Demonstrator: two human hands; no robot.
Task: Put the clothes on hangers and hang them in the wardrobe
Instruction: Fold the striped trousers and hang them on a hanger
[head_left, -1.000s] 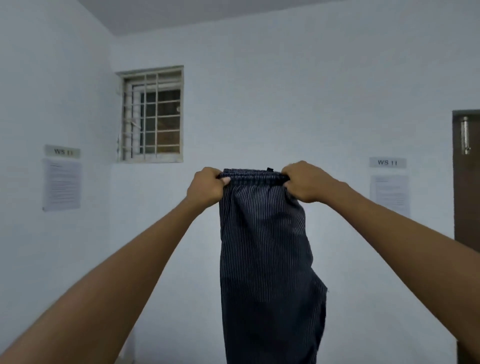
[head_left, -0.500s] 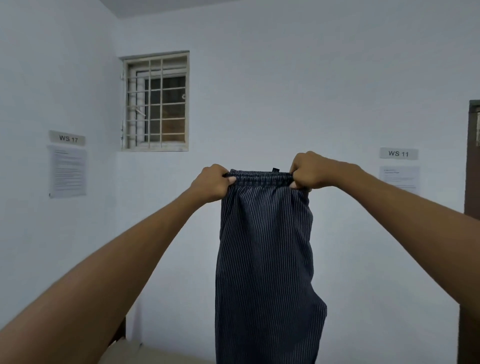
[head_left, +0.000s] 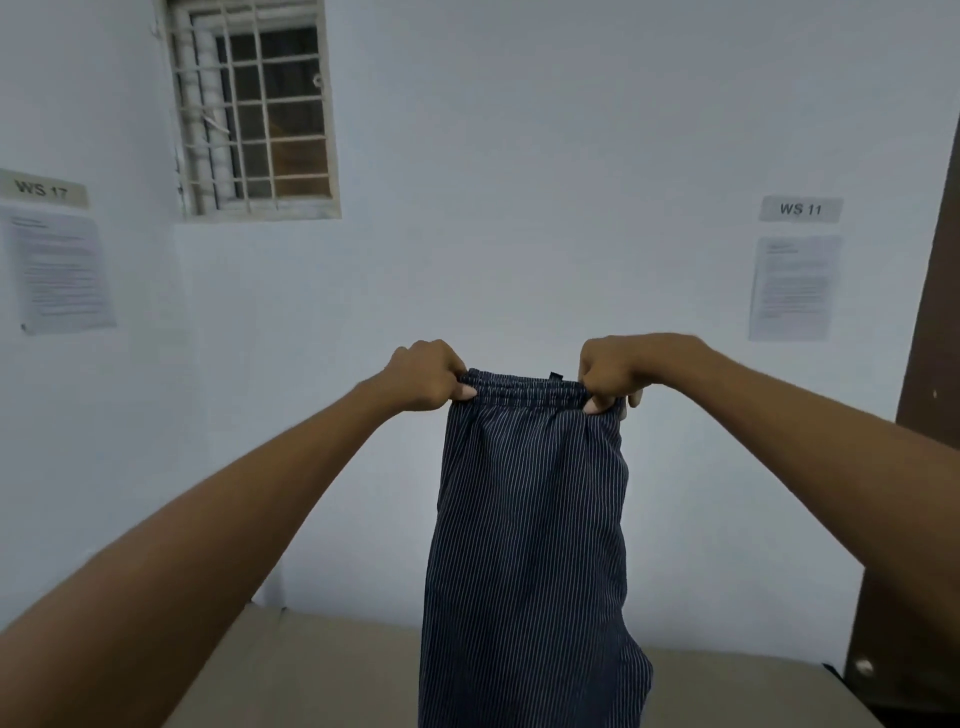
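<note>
Left hand (head_left: 428, 375), right hand (head_left: 613, 370) still gripping trousers (head_left: 530, 519) waistband, frame centre; view dropped, bed (head_left: 311, 670) appearing below; no hanger yet.

One pair of striped trousers (head_left: 524, 519), two hands, one barred window (head_left: 254, 104), two wall labels, two paper notices.

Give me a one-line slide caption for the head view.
Both hands, left and right, hold dark pinstriped trousers up by the waistband before a white wall.

Dark navy pinstriped trousers (head_left: 530, 519) are hanging straight down, elastic waistband uppermost, in front of the white wall (head_left: 519, 234).
</note>
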